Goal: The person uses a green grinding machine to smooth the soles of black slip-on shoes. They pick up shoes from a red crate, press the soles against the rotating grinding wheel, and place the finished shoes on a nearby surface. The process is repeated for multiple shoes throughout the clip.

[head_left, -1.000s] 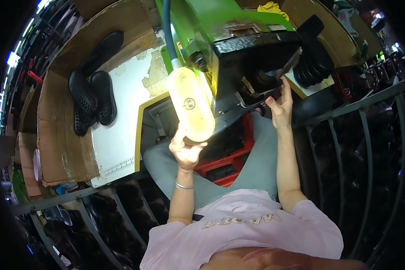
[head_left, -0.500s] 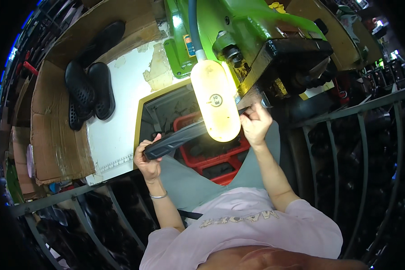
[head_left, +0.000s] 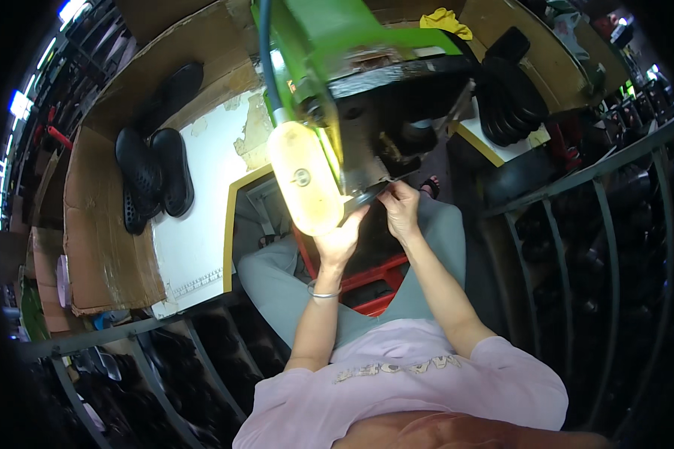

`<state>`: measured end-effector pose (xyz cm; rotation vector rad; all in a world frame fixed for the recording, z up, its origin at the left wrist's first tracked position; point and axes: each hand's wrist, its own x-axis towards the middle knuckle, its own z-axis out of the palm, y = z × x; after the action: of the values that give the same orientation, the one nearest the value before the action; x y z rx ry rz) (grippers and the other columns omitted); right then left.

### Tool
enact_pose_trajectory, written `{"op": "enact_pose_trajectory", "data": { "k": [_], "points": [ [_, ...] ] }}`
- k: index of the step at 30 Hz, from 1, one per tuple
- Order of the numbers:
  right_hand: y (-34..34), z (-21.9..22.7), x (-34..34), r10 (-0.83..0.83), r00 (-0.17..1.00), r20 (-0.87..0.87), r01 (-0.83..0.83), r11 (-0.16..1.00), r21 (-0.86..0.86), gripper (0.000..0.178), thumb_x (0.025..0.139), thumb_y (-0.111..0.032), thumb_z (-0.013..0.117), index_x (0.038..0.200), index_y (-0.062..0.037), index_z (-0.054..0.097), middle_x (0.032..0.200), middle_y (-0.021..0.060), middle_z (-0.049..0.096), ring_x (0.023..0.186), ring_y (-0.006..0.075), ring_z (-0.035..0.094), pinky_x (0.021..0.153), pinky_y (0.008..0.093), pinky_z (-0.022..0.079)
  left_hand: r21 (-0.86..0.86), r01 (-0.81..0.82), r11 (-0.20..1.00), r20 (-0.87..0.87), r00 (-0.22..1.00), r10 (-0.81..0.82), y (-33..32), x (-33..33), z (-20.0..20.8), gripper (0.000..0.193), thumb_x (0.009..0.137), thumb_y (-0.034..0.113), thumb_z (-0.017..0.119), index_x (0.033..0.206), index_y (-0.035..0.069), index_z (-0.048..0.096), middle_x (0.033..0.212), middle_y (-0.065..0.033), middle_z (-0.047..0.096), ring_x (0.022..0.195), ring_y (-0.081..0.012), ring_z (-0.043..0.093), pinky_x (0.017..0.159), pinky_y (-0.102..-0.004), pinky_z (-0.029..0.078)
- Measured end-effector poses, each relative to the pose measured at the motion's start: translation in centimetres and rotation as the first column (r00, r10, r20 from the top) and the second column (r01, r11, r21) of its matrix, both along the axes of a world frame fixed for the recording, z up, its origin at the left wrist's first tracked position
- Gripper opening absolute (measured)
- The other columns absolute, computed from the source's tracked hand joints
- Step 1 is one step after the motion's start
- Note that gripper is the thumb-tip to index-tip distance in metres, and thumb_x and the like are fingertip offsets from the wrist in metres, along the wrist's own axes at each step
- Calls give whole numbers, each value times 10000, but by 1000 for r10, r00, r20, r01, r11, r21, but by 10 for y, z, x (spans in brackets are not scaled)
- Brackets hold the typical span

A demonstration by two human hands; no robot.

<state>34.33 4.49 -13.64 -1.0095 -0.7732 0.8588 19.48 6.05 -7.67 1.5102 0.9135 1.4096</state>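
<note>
I sit at a green machine (head_left: 337,37) with a black head. My left hand (head_left: 342,241) and my right hand (head_left: 401,211) are raised close together just under that head, each pinching a thin black shoe part (head_left: 368,196) against the machine's underside. Most of the part is hidden by my fingers and the machine. A glowing oblong lamp (head_left: 305,177) hangs right beside my left hand. A metal bangle (head_left: 323,294) circles my left wrist.
A pair of black clogs (head_left: 153,176) lies on the white worktop (head_left: 202,224) at left, beside cardboard (head_left: 101,247). A stack of black soles (head_left: 511,97) sits at right. A red crate (head_left: 367,288) stands between my knees. Metal racks (head_left: 562,247) with dark shoes surround me.
My left hand came up from low on the left to just beside my right hand. The long black piece stretched between them is now tucked under the machine head.
</note>
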Motion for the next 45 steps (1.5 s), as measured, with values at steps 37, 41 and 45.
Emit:
{"op": "enact_pose_trajectory", "data": {
  "k": [37, 41, 45],
  "points": [
    [-27, 79, -18, -218, 921, 323, 158, 967, 200, 704, 557, -18, 918, 1166, 28, 568, 1128, 134, 648, 990, 178, 627, 880, 329, 531, -156, 122, 980, 416, 908, -47, 7, -156, -47, 208, 799, -38, 714, 882, 50, 546, 847, -40, 593, 816, -204, 621, 979, -556, 480],
    [-18, 80, -26, -318, 762, 564, 93, 916, 391, 678, 501, 82, 907, 1095, 84, 578, 1067, 151, 639, 956, 199, 636, 857, 331, 545, -142, 23, 990, -525, 846, -96, 23, -147, -41, 330, 685, -73, 752, 981, 27, 646, 957, -114, 701, 910, -219, 692, 864, -326, 533],
    [-11, 77, -18, -371, 754, 542, 154, 902, 404, 668, 482, -88, 939, 1069, 29, 642, 1108, 175, 671, 981, 262, 667, 857, 357, 539, 362, 30, 932, -530, 829, 179, 12, -45, 14, 501, 715, 50, 779, 1179, 18, 593, 1017, -150, 666, 932, -282, 648, 853, -354, 505]
  ]
}}
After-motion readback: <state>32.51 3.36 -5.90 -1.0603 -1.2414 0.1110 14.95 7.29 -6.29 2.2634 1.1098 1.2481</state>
